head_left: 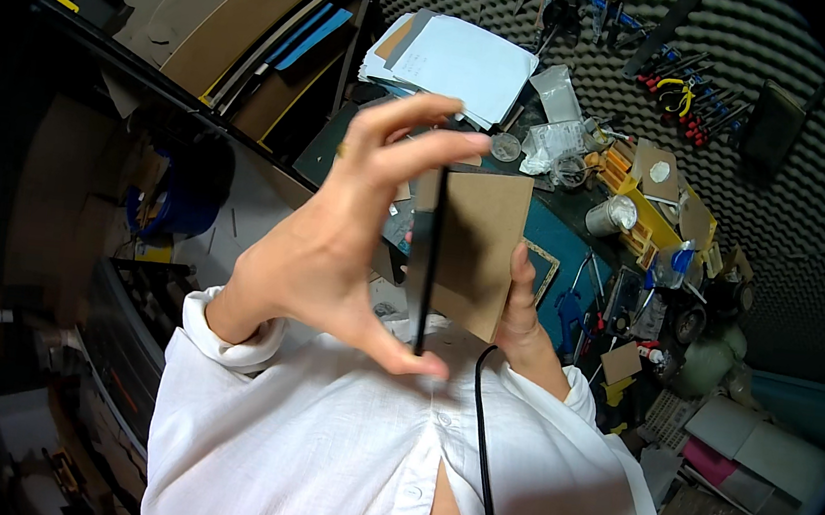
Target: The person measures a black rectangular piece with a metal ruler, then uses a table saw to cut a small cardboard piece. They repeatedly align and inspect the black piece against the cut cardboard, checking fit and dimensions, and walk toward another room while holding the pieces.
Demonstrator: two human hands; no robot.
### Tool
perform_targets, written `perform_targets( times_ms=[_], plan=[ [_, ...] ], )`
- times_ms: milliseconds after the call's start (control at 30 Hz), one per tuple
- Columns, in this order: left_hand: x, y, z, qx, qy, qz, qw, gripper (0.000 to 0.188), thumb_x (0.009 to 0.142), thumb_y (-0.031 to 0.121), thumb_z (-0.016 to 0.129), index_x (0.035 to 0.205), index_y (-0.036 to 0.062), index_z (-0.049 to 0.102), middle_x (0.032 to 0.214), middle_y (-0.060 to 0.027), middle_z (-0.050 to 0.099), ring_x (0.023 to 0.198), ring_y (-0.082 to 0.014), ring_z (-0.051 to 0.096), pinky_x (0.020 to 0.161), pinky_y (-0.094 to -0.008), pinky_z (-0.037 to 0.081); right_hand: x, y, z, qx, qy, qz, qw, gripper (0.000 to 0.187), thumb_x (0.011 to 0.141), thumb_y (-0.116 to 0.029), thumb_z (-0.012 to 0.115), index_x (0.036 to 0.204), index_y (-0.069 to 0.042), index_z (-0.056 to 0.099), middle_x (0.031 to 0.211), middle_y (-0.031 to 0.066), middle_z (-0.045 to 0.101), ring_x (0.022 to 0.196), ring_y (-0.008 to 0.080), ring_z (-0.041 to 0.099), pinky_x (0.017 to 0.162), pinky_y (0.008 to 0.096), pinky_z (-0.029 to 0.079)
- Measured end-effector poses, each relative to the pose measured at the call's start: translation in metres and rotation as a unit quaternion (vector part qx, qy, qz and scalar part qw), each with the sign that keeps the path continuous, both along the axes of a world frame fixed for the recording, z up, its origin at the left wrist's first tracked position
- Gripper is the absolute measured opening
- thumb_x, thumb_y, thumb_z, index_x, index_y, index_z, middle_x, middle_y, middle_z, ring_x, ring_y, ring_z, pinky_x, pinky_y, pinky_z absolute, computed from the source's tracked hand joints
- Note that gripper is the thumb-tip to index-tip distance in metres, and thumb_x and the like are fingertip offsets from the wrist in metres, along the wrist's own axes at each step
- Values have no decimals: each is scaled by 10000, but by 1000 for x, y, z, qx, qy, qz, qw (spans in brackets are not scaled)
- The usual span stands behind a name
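My left hand [331,219] is raised in front of my chest. Its thumb and fingertips span the two ends of a thin flat panel with a black edge [431,260], seen almost edge-on; what it is exactly I cannot make out. Just behind it, my right hand [527,320] grips a brown fibreboard-like piece [486,225] by its right side, holding it upright and tilted. Most of the right fingers are hidden behind the board. The panel overlaps the board in view; whether the two touch I cannot tell.
A stack of white sheets [468,62] lies at the back of the teal-topped bench. To the right stand a clear jar [611,216], yellow trays and clutter. Hand tools hang on the foam wall. A black cable [484,436] runs down my shirt. Sheet stock [245,29] fills a rack at left.
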State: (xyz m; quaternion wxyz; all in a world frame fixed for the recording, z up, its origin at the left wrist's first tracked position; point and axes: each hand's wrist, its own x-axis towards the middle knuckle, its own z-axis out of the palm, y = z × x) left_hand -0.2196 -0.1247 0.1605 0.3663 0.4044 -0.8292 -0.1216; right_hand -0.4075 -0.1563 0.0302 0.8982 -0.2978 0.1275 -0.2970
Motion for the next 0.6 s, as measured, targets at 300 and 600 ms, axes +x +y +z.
perform_targets(
  times_ms=[300,600],
  plan=[
    [-27,-5,-13,60,-111,7,992,1228,470,523,874,1473,132,282,1371,-195,360,1260,-363,389,996,-522,292,1,10,15,32,-29,-12,999,951,819,-625,652,1503,-126,220,1487,107,325,1392,242,339,1134,414,329],
    [-31,-10,-24,76,-80,-8,994,1342,459,580,877,1508,79,207,1442,-218,320,1302,-393,366,1032,-566,267,1,8,20,30,-37,-11,999,983,824,-642,622,1523,-113,177,1515,115,301,1404,253,331,1145,415,312]
  ],
)
